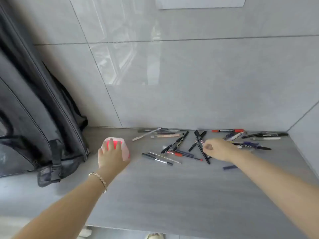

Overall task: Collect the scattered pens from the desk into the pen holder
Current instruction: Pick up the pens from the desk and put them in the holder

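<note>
A translucent white pen holder [125, 151] with a red glow inside stands on the grey desk [155, 195], left of centre. My left hand [110, 156] wraps around its near side. Several pens and markers lie scattered to the right, among them a black marker [180, 141], a red pen [183, 155], a red marker [227, 130] by the wall and a grey pen [156, 159]. My right hand [218, 150] pinches a thick black marker [200, 140] that points up and away.
A grey and black backpack [34, 126] leans against the tiled wall [189, 83] on the left, close to the holder. A small dark blue cap or piece [230, 167] lies near my right forearm. The desk's front edge runs along the bottom.
</note>
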Motion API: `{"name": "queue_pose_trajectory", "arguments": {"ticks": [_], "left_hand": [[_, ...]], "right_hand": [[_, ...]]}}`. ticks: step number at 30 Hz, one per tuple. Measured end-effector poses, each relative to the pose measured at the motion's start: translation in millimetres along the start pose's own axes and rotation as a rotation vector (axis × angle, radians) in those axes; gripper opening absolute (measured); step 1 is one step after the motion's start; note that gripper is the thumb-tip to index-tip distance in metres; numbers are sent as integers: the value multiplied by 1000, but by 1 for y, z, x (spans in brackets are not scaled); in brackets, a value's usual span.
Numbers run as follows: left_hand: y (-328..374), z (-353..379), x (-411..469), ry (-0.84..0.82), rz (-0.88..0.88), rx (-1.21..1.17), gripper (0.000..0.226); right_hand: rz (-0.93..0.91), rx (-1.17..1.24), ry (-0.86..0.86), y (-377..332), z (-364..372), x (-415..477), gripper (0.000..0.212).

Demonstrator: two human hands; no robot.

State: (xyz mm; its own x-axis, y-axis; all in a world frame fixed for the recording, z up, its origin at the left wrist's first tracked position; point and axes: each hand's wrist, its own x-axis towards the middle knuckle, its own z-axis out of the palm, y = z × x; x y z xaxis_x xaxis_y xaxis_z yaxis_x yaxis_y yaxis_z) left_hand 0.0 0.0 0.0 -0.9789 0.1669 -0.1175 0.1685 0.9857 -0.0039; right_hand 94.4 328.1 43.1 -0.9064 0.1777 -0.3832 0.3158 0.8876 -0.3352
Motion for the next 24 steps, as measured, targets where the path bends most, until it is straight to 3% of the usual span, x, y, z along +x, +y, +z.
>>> {"name": "queue_pose_trajectory", "arguments": {"ticks": [3, 8, 14, 19, 24], "left_hand": [[-20, 9, 15, -64, -173, -88, 88], [-26, 11, 25, -22, -230, -425, 80], [-1, -1, 10, -63, -4, -602, 92], [35, -4, -14, -131, 184, -707, 97], [62, -2, -32, -130, 221, -696, 100]], "right_hand": [[4, 41, -14, -11, 10, 16, 14], [33, 110, -15, -18, 30, 34, 4], [164, 164, 25, -12, 51, 41, 17], [348, 148, 208, 7, 69, 68, 12], [426, -21, 174, 11, 77, 100, 37]]}}
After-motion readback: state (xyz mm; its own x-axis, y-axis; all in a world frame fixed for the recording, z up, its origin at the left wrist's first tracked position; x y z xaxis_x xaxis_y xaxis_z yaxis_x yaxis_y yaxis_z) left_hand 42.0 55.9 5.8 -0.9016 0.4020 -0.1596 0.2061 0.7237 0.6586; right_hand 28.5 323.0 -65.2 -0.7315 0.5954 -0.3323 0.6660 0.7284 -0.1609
